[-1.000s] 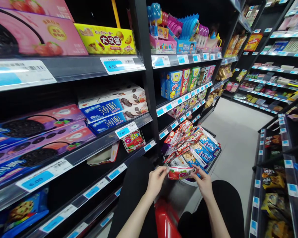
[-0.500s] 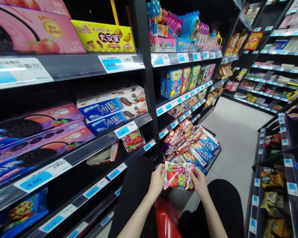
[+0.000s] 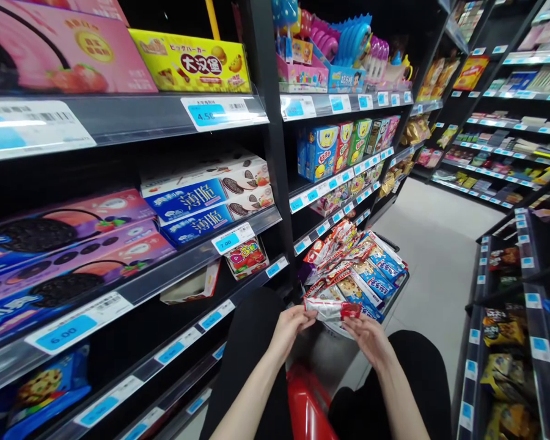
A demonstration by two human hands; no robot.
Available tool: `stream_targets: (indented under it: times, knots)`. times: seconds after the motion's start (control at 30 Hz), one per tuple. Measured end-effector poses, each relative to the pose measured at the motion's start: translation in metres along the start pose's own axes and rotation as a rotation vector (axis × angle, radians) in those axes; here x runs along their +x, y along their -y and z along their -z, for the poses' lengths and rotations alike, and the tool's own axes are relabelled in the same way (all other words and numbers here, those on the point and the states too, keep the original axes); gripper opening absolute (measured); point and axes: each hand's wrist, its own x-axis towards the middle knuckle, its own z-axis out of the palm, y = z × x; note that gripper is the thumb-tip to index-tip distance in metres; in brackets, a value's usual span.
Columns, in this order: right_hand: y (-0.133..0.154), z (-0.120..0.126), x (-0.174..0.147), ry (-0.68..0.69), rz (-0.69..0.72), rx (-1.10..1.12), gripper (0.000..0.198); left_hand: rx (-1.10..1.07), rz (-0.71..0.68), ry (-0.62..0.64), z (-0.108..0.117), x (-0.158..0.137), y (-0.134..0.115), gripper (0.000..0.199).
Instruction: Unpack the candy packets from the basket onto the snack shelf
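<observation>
In the head view, I have both hands meeting on one small red and white packet, (image 3: 327,308) a little below the centre and above the gap between the knees. The left hand (image 3: 286,330) grips its nine o'clock end in a pinch; the right hand (image 3: 371,339) closes its fingertips on the three o'clock end, though I can't make out its thumb. Held by both ends, the packet lies edge-on to me – probably so the soft wrapper doesn't fold.

At one o'clock from it, just beyond, sits a basket (image 3: 399,293) heaped with snack packets, (image 3: 348,269) leaning over one another, which I'd say shows their fronts. At ten o'clock a strawberry-printed box (image 3: 247,260) stands on the shelf beside an open carton, (image 3: 195,287) and the price labels (image 3: 233,237) line the shelf edges – presumably to face the aisle.
</observation>
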Motion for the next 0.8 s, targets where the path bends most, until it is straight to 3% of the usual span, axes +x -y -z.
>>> stream_targets:
  times: [0.13, 0.27, 0.33, 0.43, 0.5, 0.67, 0.8]
  knots:
    - [-0.001, 0.007, 0.003, -0.162, -0.017, -0.283, 0.025, 0.335, -0.011, -0.092, 0.001, 0.005, 0.01, 0.021]
    - [0.0, 0.013, 0.008, -0.235, 0.137, -0.561, 0.032, 0.644, -0.118, -0.141, 0.002, 0.008, 0.016, 0.029]
    - [0.001, 0.013, 0.008, -0.181, 0.143, -0.49, 0.03, 0.641, -0.129, -0.089, 0.0, 0.008, 0.018, 0.033]
    - [-0.001, 0.01, 0.009, -0.071, 0.043, -0.32, 0.039, 0.552, -0.063, 0.021, -0.004, 0.008, 0.023, 0.032]
    - [-0.004, 0.012, 0.012, -0.06, 0.031, -0.345, 0.042, 0.627, -0.042, 0.015, -0.007, 0.007, 0.026, 0.027]
    - [0.005, 0.033, 0.033, -0.249, 0.245, -0.774, 0.036, 1.044, -0.088, -0.004, -0.006, -0.003, 0.025, 0.015]
    - [0.048, 0.036, 0.055, -0.435, 0.403, -1.092, 0.036, 1.183, -0.045, 0.085, -0.007, -0.012, 0.024, 0.021]
